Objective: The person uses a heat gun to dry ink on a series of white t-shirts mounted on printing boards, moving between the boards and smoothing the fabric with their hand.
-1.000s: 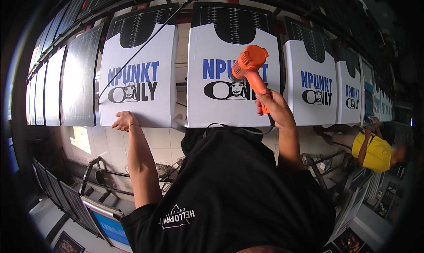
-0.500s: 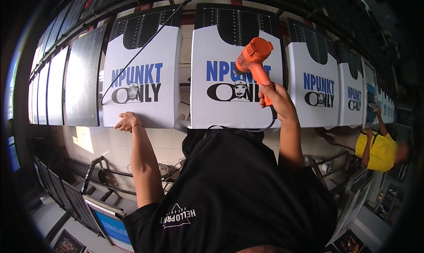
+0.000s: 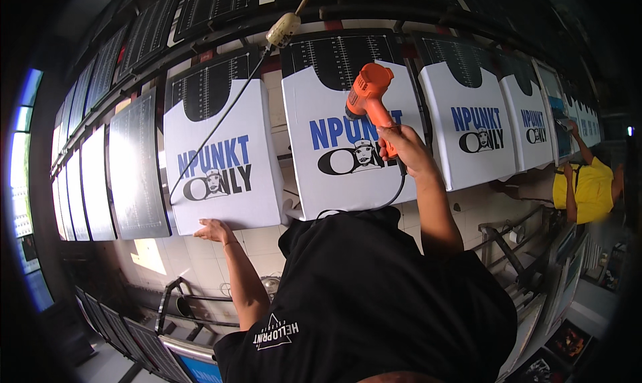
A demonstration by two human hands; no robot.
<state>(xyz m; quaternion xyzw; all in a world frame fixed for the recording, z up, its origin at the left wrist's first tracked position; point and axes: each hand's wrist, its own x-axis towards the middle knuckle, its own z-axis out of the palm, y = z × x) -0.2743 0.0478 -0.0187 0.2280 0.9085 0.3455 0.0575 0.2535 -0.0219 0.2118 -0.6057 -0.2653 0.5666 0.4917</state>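
My right hand (image 3: 409,149) grips the handle of an orange heat gun (image 3: 369,92), with its dark nozzle tilted down and left. It hangs over the blue and black print on a white T-shirt (image 3: 304,176) stretched on a black board. The gun and my hand hide part of that print. To the left, a second white T-shirt (image 3: 231,136) with the same print lies on its own board. My left hand (image 3: 215,230) rests at this shirt's near edge, fingers stretched out to the left, holding nothing visible.
A thin dark cord with a pale connector (image 3: 283,29) hangs across the left shirt. Bare printing boards (image 3: 137,166) line the far left. More printed shirts (image 3: 471,125) stand at right, where a person in yellow (image 3: 583,190) works. Metal frames (image 3: 511,249) run behind me.
My view has turned, so the boards appear tilted and lower on the left. The heat gun stays in my right hand over the middle shirt; my left hand remains at the left shirt's edge.
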